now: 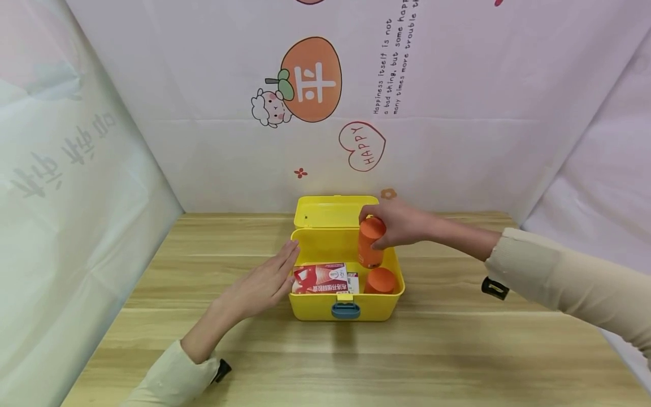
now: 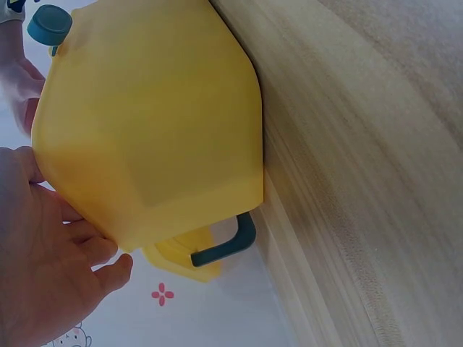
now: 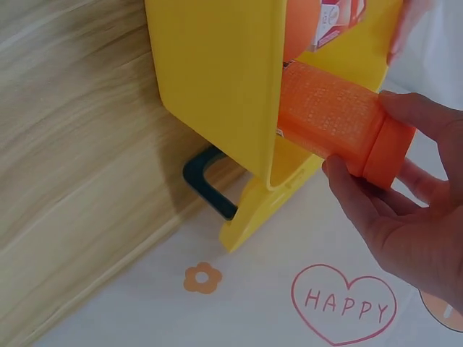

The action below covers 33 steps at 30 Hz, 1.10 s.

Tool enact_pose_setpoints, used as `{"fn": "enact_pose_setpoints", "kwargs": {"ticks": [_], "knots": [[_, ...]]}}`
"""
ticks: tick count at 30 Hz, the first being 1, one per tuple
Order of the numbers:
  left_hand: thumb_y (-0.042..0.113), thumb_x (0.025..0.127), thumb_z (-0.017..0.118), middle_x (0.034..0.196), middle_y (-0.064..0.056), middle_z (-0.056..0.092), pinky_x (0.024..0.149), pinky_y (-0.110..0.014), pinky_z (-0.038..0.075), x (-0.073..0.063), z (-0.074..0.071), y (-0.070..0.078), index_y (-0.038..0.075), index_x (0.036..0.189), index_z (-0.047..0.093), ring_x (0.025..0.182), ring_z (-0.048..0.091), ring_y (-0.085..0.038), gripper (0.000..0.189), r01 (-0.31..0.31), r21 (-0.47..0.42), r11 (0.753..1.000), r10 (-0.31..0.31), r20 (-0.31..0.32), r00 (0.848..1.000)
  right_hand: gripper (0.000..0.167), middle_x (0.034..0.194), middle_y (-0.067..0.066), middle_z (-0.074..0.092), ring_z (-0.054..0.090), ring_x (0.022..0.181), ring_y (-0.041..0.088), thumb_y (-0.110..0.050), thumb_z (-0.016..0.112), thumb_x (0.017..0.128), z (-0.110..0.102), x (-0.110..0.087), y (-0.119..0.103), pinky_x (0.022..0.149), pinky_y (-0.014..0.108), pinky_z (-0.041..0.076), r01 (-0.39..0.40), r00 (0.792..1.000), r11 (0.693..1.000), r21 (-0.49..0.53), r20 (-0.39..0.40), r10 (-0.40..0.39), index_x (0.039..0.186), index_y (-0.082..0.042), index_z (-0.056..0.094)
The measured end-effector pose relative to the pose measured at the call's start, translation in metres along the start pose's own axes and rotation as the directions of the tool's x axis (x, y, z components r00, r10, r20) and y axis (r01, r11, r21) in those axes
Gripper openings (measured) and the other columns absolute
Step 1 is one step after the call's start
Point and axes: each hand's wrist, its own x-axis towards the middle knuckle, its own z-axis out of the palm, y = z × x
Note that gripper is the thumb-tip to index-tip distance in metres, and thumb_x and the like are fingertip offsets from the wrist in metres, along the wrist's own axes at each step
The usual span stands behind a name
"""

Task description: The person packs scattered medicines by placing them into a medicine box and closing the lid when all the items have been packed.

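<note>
A yellow storage box stands on the wooden table with its lid swung back. My right hand grips an orange bottle around its cap, the bottle upright and its lower part inside the box at the right rear. In the right wrist view, thumb and fingers sit around the cap of the orange bottle. A second orange bottle is in the front right corner. Red and white medicine cartons lie at the left. My left hand rests with extended fingers against the box's left rim.
A blue-green latch is on the box's front, and a dark green handle shows at its back. The wooden table extends around the box. Behind it rises a white printed cloth backdrop.
</note>
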Motion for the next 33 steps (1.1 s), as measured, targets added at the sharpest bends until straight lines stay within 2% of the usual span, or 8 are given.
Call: {"fn": "enact_pose_setpoints", "kwargs": {"ticks": [7,16,26,33], "knots": [[0.033,0.107,0.039,0.169,-0.012,0.012,0.121,-0.046,0.030,0.000,0.003,-0.001,0.000,0.158,0.016,0.156,0.016,-0.027,0.065,-0.012,0.015,1.000,0.012,-0.022,1.000,0.043,0.095,0.004,0.064,0.056,0.086,0.020,-0.016,0.084,0.077,0.006,0.005,0.000,0.070,0.027,0.052,-0.037,0.997,0.999,-0.025,0.070,0.039,0.113,-0.008,0.061],[0.036,0.107,0.038,0.169,-0.009,0.009,0.122,-0.045,0.028,0.001,0.003,-0.002,0.003,0.159,0.014,0.156,0.014,-0.024,0.066,0.010,0.005,1.000,-0.010,-0.010,1.000,0.044,0.093,0.005,0.062,0.056,0.082,0.019,-0.015,0.083,0.078,0.010,0.012,-0.004,0.068,0.025,0.052,-0.067,0.982,0.997,-0.049,0.171,0.074,0.113,-0.006,0.057],[0.036,0.107,0.037,0.170,-0.008,0.009,0.122,-0.044,0.028,-0.001,0.005,-0.005,0.003,0.159,0.014,0.156,0.013,-0.024,0.066,0.003,0.008,1.000,-0.003,-0.005,1.000,0.043,0.089,0.003,0.062,0.056,0.080,0.017,-0.017,0.085,0.078,0.025,0.023,-0.008,0.069,0.023,0.053,-0.096,0.952,0.990,-0.106,0.279,0.122,0.108,-0.008,0.055],[0.037,0.107,0.036,0.170,-0.008,0.009,0.122,-0.045,0.028,0.000,0.004,-0.006,0.005,0.160,0.012,0.157,0.011,-0.023,0.066,0.009,0.000,1.000,-0.009,-0.009,1.000,0.041,0.091,0.004,0.062,0.057,0.083,0.018,-0.018,0.086,0.077,0.029,0.029,-0.007,0.071,0.025,0.055,-0.123,0.941,0.986,-0.116,0.302,0.153,0.104,-0.010,0.056]]}}
